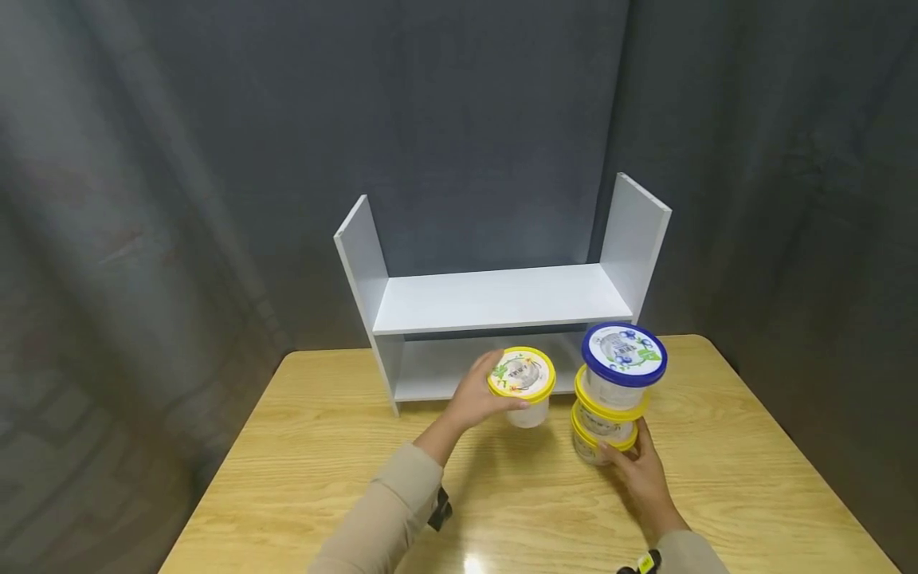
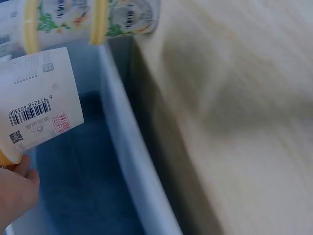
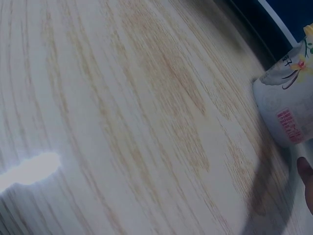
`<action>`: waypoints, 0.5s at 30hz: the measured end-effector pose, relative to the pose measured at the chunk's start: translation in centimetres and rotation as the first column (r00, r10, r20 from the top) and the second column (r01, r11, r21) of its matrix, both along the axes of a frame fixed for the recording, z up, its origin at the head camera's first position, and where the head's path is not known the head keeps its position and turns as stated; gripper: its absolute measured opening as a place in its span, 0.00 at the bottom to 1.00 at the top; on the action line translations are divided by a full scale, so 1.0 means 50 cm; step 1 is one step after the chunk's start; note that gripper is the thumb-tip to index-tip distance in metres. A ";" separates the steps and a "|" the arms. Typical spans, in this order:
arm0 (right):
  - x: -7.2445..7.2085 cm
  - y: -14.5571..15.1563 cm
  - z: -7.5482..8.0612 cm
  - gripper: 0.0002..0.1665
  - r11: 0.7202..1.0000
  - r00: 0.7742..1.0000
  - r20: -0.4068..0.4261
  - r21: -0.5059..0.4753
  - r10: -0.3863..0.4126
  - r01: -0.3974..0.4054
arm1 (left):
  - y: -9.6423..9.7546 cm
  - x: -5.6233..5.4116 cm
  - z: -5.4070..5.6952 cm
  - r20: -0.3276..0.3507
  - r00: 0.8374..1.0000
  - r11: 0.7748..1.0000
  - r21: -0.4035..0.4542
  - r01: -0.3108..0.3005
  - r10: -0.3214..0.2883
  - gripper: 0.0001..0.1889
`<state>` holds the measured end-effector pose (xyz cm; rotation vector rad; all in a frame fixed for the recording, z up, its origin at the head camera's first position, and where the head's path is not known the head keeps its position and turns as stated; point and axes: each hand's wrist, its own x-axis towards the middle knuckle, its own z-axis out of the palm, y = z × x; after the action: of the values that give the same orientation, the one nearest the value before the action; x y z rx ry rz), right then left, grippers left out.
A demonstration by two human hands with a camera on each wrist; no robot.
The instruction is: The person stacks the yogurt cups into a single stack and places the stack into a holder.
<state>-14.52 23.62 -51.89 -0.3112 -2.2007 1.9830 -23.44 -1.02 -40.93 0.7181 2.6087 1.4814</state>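
Note:
My left hand (image 1: 476,396) grips a yellow-lidded plastic tub (image 1: 522,375) by its lid, thumb in front and fingers behind. The tub is held above the table before the shelf; its barcode side (image 2: 41,98) shows in the left wrist view. To the right stands a stack of tubs: a blue-lidded tub (image 1: 624,355) on top, a yellow-lidded tub (image 1: 605,422) in the middle, another yellow-lidded tub (image 1: 586,449) at the bottom. My right hand (image 1: 641,470) holds the stack low down, thumb and fingers around the bottom tub. Only the right thumb (image 3: 306,171) shows in the right wrist view.
A white two-tier shelf unit (image 1: 502,299) with raised side panels stands at the back of the wooden table (image 1: 323,446). The stack is in front of its right end. Dark grey curtains (image 1: 488,143) hang behind and on both sides.

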 end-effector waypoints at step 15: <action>0.001 0.006 -0.007 0.49 1.000 1.000 -0.019 0.003 0.019 -0.019 | 0.002 0.003 0.112 -0.020 0.997 0.993 0.091 0.071 -0.070 0.48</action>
<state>-14.48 23.91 -52.22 -0.2710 -2.2021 1.9839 -23.27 -0.91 -35.33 0.8256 2.5125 1.5903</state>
